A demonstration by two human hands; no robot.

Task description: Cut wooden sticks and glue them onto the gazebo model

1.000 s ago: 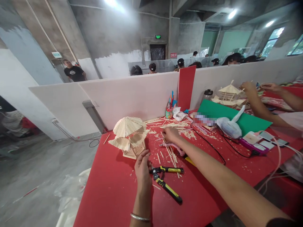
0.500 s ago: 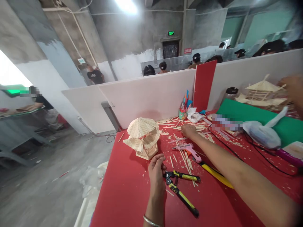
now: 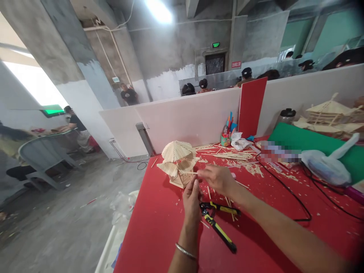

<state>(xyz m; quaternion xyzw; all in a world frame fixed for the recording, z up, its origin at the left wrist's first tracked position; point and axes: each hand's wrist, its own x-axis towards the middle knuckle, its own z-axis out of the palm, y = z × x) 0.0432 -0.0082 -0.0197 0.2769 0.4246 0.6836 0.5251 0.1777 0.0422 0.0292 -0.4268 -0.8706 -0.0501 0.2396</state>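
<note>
My right hand (image 3: 217,179) pinches a short thin wooden stick (image 3: 193,173), whose end points left toward the model. Just below that end, my left hand (image 3: 192,199) has thumb and fingers pressed together; whatever lies between them is too small to make out. Right behind both hands stands a small pavilion model (image 3: 178,151) built from thin sticks, with a two-tiered roof. Yellow-and-black pliers (image 3: 218,229) lie with handles spread beside my left wrist, their jaws partly hidden by that hand. Only a bit of the pink glue gun (image 3: 233,175) shows behind my right hand.
Loose sticks (image 3: 237,155) and scraps litter the red table (image 3: 148,227). A pen holder (image 3: 226,140), crumpled tissue (image 3: 240,141), black cable (image 3: 297,197) and plastic bag (image 3: 327,165) lie farther back and right. Another stick pavilion (image 3: 327,113) stands beyond a green board (image 3: 301,142). A white partition (image 3: 187,121) borders the back.
My right hand has come back from the stick pile to my left hand, now with a short stick. My left hand has shifted slightly upward. The view has swung a little left.
</note>
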